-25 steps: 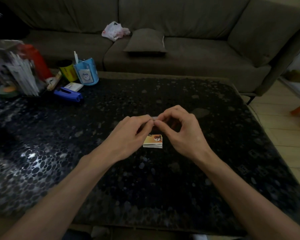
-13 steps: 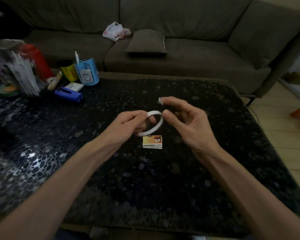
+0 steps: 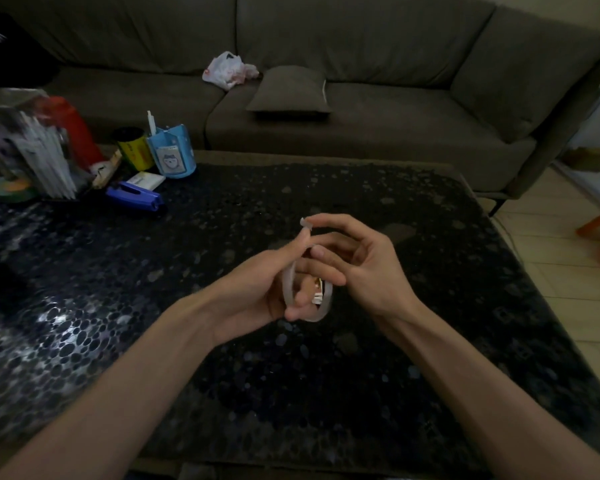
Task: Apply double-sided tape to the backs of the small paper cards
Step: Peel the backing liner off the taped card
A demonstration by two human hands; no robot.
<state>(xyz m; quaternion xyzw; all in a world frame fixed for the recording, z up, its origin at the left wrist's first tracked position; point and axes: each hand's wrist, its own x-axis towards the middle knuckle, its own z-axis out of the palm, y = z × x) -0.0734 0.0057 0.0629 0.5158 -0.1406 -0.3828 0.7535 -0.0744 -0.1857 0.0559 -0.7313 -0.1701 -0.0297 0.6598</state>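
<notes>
The left hand (image 3: 253,292) is curled round a white roll of double-sided tape (image 3: 289,285), gripping the ring on edge, with one finger reaching up past the ring's top. Just right of it, the right hand (image 3: 364,265) is half open, its fingers loosely bent and its thumb held apart below the forefinger. A small white scrap of tape (image 3: 303,222) sits at the tip of that forefinger, close above the left hand's raised finger. The blur hides whether the two fingertips touch.

Under both hands and seen through the ring lies a stack of small paper cards (image 3: 318,291), resting on the table; only its right edge shows clearly.

The hands are over the middle of a dark, pebble-patterned coffee table (image 3: 361,375). Far to the left of the left hand and further from the person lies a blue stapler (image 3: 134,195), with a white pad (image 3: 148,180) just behind it. Beyond those stand a blue pen pot (image 3: 171,156), a yellow can (image 3: 134,149) and a red bottle (image 3: 78,131).

Past the table's far edge runs a grey-brown sofa (image 3: 378,140), bearing a cushion (image 3: 288,90) and a crumpled plastic bag (image 3: 227,69).
</notes>
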